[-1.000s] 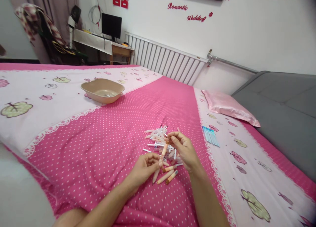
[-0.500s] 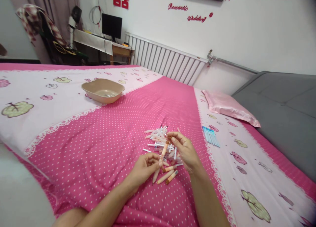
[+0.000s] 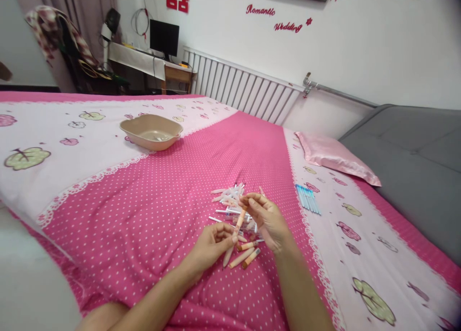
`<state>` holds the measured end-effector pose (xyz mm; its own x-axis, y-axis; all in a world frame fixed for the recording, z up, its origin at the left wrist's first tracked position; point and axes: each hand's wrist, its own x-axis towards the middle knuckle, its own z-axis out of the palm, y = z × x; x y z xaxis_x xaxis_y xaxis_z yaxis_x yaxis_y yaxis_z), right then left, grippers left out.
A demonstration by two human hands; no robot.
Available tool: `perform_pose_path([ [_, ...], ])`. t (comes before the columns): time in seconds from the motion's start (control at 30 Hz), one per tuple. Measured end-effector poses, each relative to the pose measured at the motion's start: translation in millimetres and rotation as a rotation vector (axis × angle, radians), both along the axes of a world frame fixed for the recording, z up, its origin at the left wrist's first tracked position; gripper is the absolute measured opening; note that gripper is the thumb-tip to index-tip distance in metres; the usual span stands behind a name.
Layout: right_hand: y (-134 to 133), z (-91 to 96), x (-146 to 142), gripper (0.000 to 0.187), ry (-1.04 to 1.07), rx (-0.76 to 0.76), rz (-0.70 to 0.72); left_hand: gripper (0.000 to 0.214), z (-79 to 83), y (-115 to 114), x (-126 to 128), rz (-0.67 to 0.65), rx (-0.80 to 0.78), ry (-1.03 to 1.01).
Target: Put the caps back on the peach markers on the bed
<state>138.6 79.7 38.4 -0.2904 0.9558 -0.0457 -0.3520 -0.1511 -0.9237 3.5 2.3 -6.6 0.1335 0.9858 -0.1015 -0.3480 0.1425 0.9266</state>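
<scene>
- I have the pen (image 3: 240,220) held at a slant over the near part of the pile (image 3: 230,195), brown end up.
- My left hand (image 3: 213,244), at the pile's near left, is closed on the pen's lower end, thumb pressed to fingers.
- My right hand (image 3: 269,219), at the pile's right, pinches the brown end between thumb and forefinger; whether a separate bit sits there I cannot tell.
- Loose barrels (image 3: 239,259) lie just on the near side of the pile.
- Blue pens (image 3: 308,199) lie in a row to its right.
- The basin (image 3: 149,140) stands beyond the pile, well to its left, small bits inside.
- The pillow (image 3: 334,159) lies beyond the pile, to its right.
- The bedspread (image 3: 144,201) spreads beneath the pile.
</scene>
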Motion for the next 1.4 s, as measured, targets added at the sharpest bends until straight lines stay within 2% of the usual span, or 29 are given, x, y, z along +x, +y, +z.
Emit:
perform_pose_path([
  [0.33, 0, -2.3, -2, 0.026, 0.073, -0.096, -0.046, 0.036, -4.3, 0, 0, -0.010, 0.000, 0.006],
  [0.73, -5, -0.7, -9, 0.027, 0.056, -0.091, -0.047, 0.036, -1.1, 0, -1, 0.001, 0.017, -0.016],
  [1.13, -6, -0.5, -11, 0.027, 0.051, -0.112, -0.088, 0.038, -6.0, 1, -2, -0.011, 0.042, -0.007],
  [1.4, -8, -4.1, -11, 0.027, -0.036, -0.026, -0.068, 0.032, 0.2, -1, -1, -0.028, 0.072, -0.027],
])
